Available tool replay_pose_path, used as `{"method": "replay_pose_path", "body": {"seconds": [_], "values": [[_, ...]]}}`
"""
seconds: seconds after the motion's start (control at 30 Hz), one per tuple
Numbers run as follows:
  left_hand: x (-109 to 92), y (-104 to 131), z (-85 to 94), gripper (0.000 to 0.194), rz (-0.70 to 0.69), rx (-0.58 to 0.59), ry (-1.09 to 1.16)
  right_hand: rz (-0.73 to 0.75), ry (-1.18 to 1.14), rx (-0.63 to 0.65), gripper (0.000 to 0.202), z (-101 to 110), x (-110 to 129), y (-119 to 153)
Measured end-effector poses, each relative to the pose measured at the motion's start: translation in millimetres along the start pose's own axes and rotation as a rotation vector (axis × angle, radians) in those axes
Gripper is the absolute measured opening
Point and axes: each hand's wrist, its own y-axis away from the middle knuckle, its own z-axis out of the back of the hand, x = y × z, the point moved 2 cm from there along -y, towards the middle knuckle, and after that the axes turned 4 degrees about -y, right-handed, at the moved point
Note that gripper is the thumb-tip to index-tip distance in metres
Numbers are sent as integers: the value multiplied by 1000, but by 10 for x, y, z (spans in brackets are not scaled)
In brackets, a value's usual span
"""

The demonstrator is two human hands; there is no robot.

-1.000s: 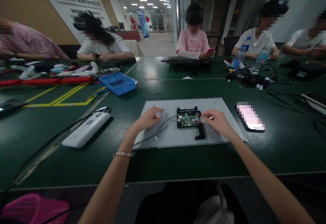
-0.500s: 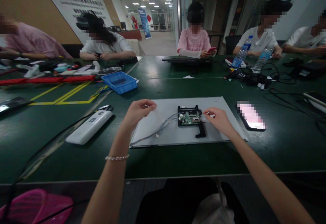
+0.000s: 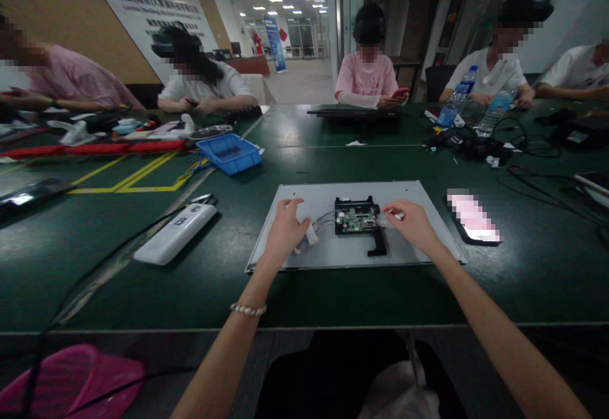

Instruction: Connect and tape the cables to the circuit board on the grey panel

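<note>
A pale flat panel (image 3: 428,241) lies on the table before me, with a green circuit board (image 3: 354,221) in a black bracket (image 3: 379,244) on it. Grey cables (image 3: 326,218) run left from the board. Over them hovers my left hand (image 3: 285,232), thumb and fingers spread. A small white strip (image 3: 311,234) shows just under its thumb; whether it touches the thumb I cannot tell. At the board's right edge my right hand (image 3: 410,223) pinches a small translucent whitish strip (image 3: 383,219), partly hidden by the fingers.
Left of the panel lies a white power bank (image 3: 176,235) with a black cable. A phone (image 3: 473,219) sits on the right. Farther back are a blue tray (image 3: 231,153), water bottles (image 3: 457,98) and tangled cables. Several people sit across the table. A pink basket (image 3: 71,381) stands below, left.
My left hand has moved right and down over the cables, its fingers now spread. The white strip has come into view under its thumb. My right hand stays at the board's right edge.
</note>
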Motion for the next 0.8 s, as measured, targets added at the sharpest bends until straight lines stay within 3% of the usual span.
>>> {"method": "replay_pose_path", "body": {"seconds": [0.07, 0.17, 0.23, 0.43, 0.8], "values": [[-87, 83, 44, 34, -61, -23, -144, 1, 3, 3, 15, -5, -10, -1], [-194, 212, 49, 15, -146, 72, -342, 0, 9, 5, 16, -4, -34, 0], [-231, 291, 24, 13, -163, 130, -419, -12, 26, 4, 16, 0, -68, 2], [-238, 411, -25, 19, -156, 174, -442, -56, 67, 65, 17, -10, -166, 16], [-148, 460, -46, 42, -247, 186, -348, 30, 108, 278, 27, -42, -112, 57]]}}
